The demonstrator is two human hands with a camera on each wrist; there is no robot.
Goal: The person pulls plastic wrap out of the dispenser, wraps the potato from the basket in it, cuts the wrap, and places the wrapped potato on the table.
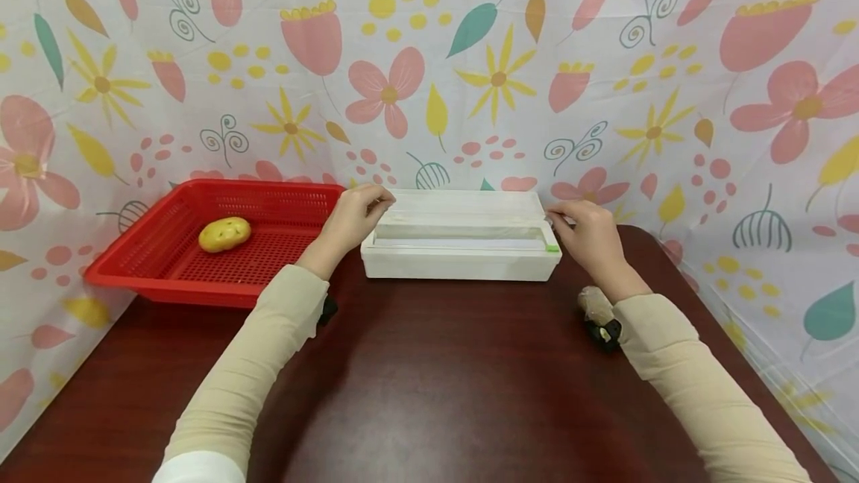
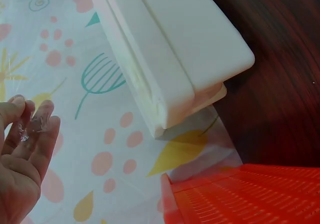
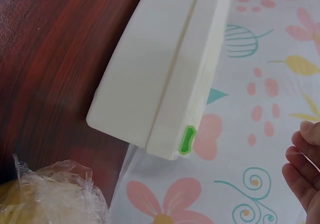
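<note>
A white cling film dispenser point(image 1: 463, 267) stands at the back of the table, its lid point(image 1: 463, 203) raised, with a green tab point(image 1: 552, 248) at its front right. Above its left end my left hand point(image 1: 352, 216) pinches clear cling film point(image 2: 41, 123) between thumb and fingers. At the right end my right hand point(image 1: 592, 235) has thumb and fingertips together on the film's other edge, which shows only faintly. Between the hands the see-through film is hard to make out. A film-wrapped, yellowish lump point(image 3: 60, 199) lies beside my right forearm.
A red perforated basket point(image 1: 110, 274) stands at the left with one yellow potato point(image 1: 224, 235) in it. The dark wooden table point(image 1: 429, 379) ends against a flowered curtain point(image 1: 429, 58) behind the dispenser.
</note>
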